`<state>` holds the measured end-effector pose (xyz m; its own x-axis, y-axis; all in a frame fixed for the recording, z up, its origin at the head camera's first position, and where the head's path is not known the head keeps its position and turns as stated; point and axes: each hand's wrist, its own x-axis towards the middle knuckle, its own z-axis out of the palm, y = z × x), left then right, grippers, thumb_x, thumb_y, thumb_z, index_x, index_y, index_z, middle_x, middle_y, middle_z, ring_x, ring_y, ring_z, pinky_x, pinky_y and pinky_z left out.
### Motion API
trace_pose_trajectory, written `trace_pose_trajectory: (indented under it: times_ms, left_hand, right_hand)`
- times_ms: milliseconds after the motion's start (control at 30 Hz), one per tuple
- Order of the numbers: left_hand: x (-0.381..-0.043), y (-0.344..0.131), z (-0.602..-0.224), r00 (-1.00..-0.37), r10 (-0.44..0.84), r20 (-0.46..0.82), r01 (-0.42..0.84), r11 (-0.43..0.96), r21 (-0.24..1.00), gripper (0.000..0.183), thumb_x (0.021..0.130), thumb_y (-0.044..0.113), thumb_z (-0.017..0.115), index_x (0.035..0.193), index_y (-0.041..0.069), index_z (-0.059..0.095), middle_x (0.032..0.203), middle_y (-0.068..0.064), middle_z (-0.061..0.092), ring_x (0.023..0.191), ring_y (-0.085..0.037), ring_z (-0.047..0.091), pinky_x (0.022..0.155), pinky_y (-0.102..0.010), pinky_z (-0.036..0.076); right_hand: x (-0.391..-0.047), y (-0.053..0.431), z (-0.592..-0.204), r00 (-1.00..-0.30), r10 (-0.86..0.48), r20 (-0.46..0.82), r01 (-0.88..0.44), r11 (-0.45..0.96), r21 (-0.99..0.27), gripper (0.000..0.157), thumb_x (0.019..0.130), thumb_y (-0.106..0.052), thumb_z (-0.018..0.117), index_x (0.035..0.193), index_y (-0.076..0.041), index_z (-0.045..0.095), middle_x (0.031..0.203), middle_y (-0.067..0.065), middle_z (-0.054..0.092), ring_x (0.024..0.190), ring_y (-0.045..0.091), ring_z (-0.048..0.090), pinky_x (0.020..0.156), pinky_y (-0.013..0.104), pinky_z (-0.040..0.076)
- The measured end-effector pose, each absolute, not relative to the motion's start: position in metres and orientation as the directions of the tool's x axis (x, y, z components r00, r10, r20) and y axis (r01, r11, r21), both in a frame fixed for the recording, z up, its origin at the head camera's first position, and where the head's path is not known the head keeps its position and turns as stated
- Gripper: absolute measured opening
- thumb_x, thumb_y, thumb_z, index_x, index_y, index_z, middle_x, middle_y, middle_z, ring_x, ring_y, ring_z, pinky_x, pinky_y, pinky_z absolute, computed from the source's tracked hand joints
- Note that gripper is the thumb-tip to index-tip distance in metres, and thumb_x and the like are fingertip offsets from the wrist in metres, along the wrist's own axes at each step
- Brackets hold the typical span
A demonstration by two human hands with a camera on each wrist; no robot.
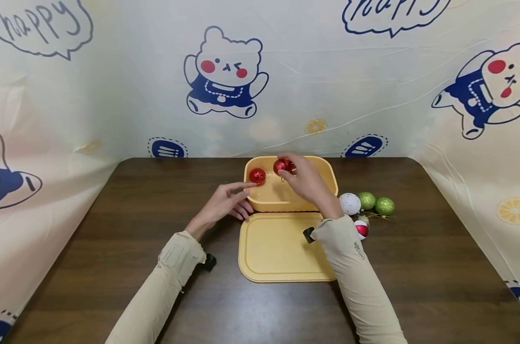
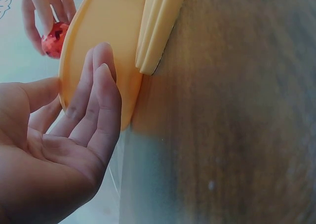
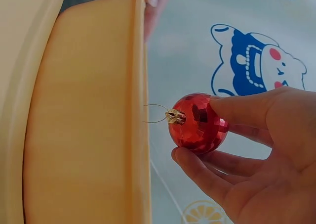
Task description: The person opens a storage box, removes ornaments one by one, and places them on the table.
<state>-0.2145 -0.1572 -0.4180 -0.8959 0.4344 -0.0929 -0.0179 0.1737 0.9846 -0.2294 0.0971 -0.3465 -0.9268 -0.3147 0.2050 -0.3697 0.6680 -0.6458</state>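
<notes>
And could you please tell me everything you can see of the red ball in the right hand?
The red ball has a shiny, faceted surface, a golden cap and a thin wire loop. It looks like plastic or glass, though I can't tell which. The right hand pinches it over the yellow box, its cap toward the near side.

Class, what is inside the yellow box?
One red ball lies inside the yellow box, near its left end. The right hand holds another red ball above, hiding part of the interior; anything behind that hand cannot be seen.
</notes>
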Motion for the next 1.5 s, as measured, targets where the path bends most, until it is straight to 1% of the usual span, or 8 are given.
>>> trace_pose_trajectory:
  times_ms: [133, 433, 767, 900, 1033, 1133, 1267, 1500]
  left_hand:
    - [-0.215, -0.155, -0.417, -0.896, 0.435, -0.088, -0.012, 0.174, 0.985, 0.04, 0.107, 0.022, 0.049, 0.144, 0.009, 0.053, 0.088, -0.028, 0.07, 0.066, -0.031, 0.071, 0.062, -0.045, 0.061]
    - [-0.214, -0.156, -0.416, -0.897, 0.434, -0.086, -0.011, 0.172, 0.985, 0.041, 0.106, 0.025, 0.05, 0.144, 0.009, 0.053, 0.089, -0.028, 0.07, 0.066, -0.032, 0.071, 0.063, -0.045, 0.061]
    - [-0.214, -0.157, -0.419, -0.899, 0.43, -0.083, -0.008, 0.173, 0.985, 0.041, 0.106, 0.025, 0.05, 0.144, 0.01, 0.053, 0.086, -0.026, 0.071, 0.067, -0.035, 0.071, 0.062, -0.043, 0.061]
    - [-0.214, -0.156, -0.419, -0.897, 0.435, -0.078, -0.004, 0.169, 0.986, 0.041, 0.106, 0.024, 0.05, 0.144, 0.009, 0.053, 0.086, -0.026, 0.071, 0.067, -0.035, 0.071, 0.062, -0.043, 0.061]
    - [-0.214, -0.156, -0.419, -0.897, 0.436, -0.078, -0.006, 0.165, 0.986, 0.041, 0.106, 0.025, 0.05, 0.144, 0.009, 0.053, 0.086, -0.026, 0.071, 0.067, -0.033, 0.071, 0.061, -0.042, 0.061]
    - [-0.214, -0.156, -0.419, -0.896, 0.437, -0.077, -0.006, 0.162, 0.987, 0.041, 0.106, 0.025, 0.05, 0.144, 0.008, 0.053, 0.086, -0.026, 0.071, 0.066, -0.033, 0.071, 0.061, -0.041, 0.061]
    - [-0.214, -0.156, -0.42, -0.895, 0.44, -0.074, -0.003, 0.161, 0.987, 0.042, 0.106, 0.025, 0.05, 0.144, 0.008, 0.052, 0.086, -0.026, 0.071, 0.066, -0.033, 0.071, 0.061, -0.041, 0.061]
    - [-0.214, -0.156, -0.419, -0.896, 0.438, -0.075, -0.006, 0.156, 0.988, 0.041, 0.106, 0.023, 0.05, 0.144, 0.008, 0.052, 0.086, -0.026, 0.071, 0.065, -0.031, 0.071, 0.061, -0.042, 0.061]
  right_hand:
    - [-0.225, 0.102, -0.343, -0.919, -0.322, 0.229, -0.393, 0.678, -0.621, 0.043, 0.097, -0.015, 0.067, 0.137, -0.005, 0.056, 0.123, 0.014, 0.063, 0.107, 0.028, 0.062, 0.094, 0.043, 0.054]
    - [-0.214, 0.115, -0.347, -0.865, -0.405, 0.295, -0.501, 0.677, -0.539, 0.036, 0.094, -0.011, 0.07, 0.126, 0.001, 0.061, 0.116, 0.015, 0.066, 0.102, 0.028, 0.062, 0.091, 0.043, 0.056]
    - [-0.202, 0.129, -0.345, -0.831, -0.422, 0.363, -0.555, 0.669, -0.493, 0.033, 0.092, -0.011, 0.072, 0.122, 0.001, 0.062, 0.108, 0.012, 0.068, 0.096, 0.024, 0.063, 0.086, 0.043, 0.056]
    - [-0.196, 0.133, -0.343, -0.829, -0.418, 0.371, -0.557, 0.667, -0.495, 0.032, 0.092, -0.011, 0.072, 0.121, 0.0, 0.062, 0.106, 0.011, 0.067, 0.094, 0.023, 0.062, 0.086, 0.045, 0.057]
    - [-0.189, 0.138, -0.339, -0.833, -0.405, 0.376, -0.55, 0.677, -0.489, 0.034, 0.092, -0.012, 0.073, 0.122, -0.001, 0.062, 0.107, 0.011, 0.067, 0.094, 0.023, 0.062, 0.085, 0.043, 0.057]
    - [-0.185, 0.142, -0.338, -0.843, -0.392, 0.368, -0.535, 0.688, -0.49, 0.035, 0.092, -0.013, 0.074, 0.123, -0.003, 0.062, 0.108, 0.01, 0.066, 0.093, 0.022, 0.061, 0.084, 0.041, 0.057]
    - [-0.179, 0.15, -0.337, -0.849, -0.387, 0.361, -0.527, 0.685, -0.504, 0.035, 0.092, -0.014, 0.073, 0.124, -0.006, 0.061, 0.108, 0.007, 0.065, 0.093, 0.02, 0.061, 0.084, 0.041, 0.056]
    - [-0.167, 0.164, -0.335, -0.852, -0.382, 0.358, -0.521, 0.687, -0.507, 0.04, 0.092, -0.015, 0.073, 0.128, -0.004, 0.059, 0.108, 0.011, 0.068, 0.094, 0.023, 0.064, 0.081, 0.044, 0.058]
